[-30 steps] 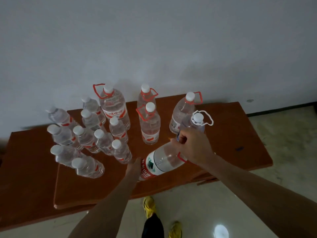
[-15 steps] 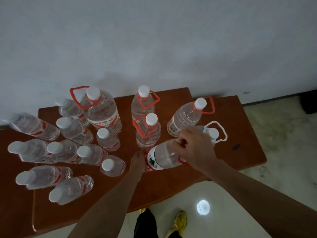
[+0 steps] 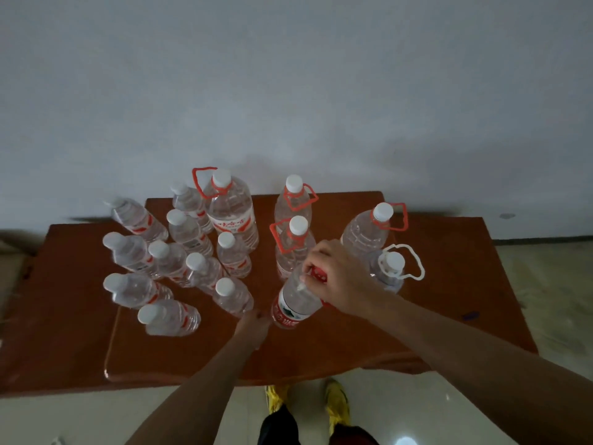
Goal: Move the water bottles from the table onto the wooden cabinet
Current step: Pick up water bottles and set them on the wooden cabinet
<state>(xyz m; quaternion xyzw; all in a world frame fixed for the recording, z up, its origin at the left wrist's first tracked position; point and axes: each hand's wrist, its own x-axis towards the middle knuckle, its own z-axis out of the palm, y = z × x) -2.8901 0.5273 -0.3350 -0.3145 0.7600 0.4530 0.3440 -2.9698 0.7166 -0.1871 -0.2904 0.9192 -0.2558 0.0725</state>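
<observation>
Fingers of the right hand are clamped round the red-handled neck of a tilted clear plastic bottle with red-green label, near-centre; the left hand is laid at its base, finger pose can't be told. Loads of ribbed white-capped clear bottles are parked on the glossy reddish-brown wooden counter, so probably mostly done.

Bottles pack wooden top mid & back — front strip free.
</observation>
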